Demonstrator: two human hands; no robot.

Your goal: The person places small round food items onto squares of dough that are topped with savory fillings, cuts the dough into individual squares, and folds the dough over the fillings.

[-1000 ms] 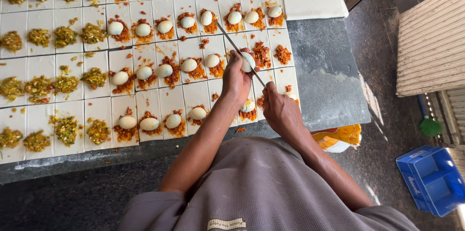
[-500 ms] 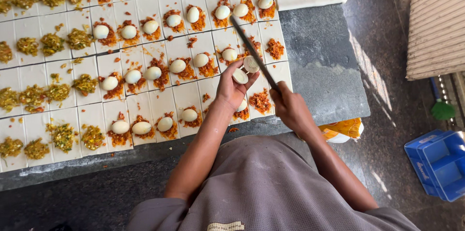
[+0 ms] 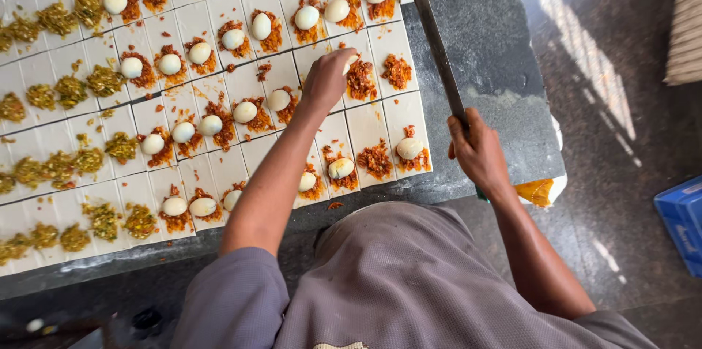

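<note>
Stone worktop [image 3: 504, 64] w/ grid of dough squares [image 3: 365, 126], red or green filling.
- L hand [image 3: 327, 78]: fingers closed round half egg [image 3: 351, 62], now lowered to a square w/ red filling [image 3: 361, 80]; a sec ago it was held near the blade.
- R hand [image 3: 479, 151]: fist on knife [image 3: 439, 49], since drawn aside, blade over bare stone. Egg looks cut, being placed.
</note>
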